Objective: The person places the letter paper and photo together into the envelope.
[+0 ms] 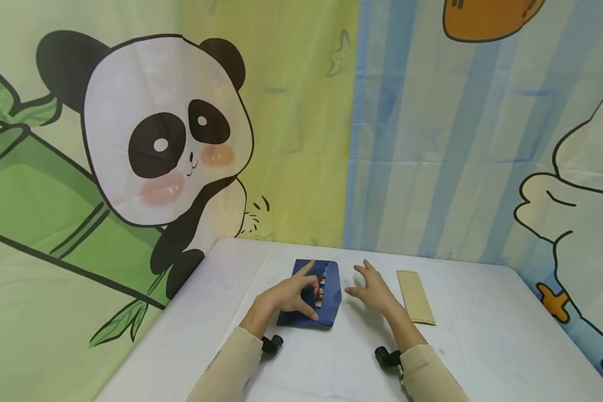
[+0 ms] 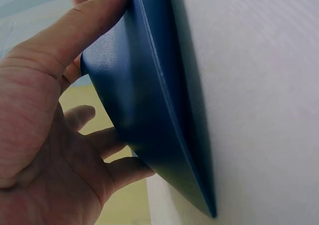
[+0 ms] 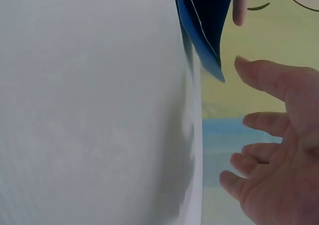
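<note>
Envelope (image 1: 333,293) may slip should left hand (image 1: 290,295), fingers curved about it, slacken — right hand (image 1: 374,291), three o'clock, spread, empty.

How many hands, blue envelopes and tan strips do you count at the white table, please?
Hands: 2 (left hand, right hand)
Blue envelope: 1
Tan strip: 1
Total: 4

I see both forearms (image 1: 255,319) slanting inward, the left hand (image 1: 291,295) curved in a grip, the right hand (image 1: 376,293) free, fingers (image 3: 266,122) spread.
</note>
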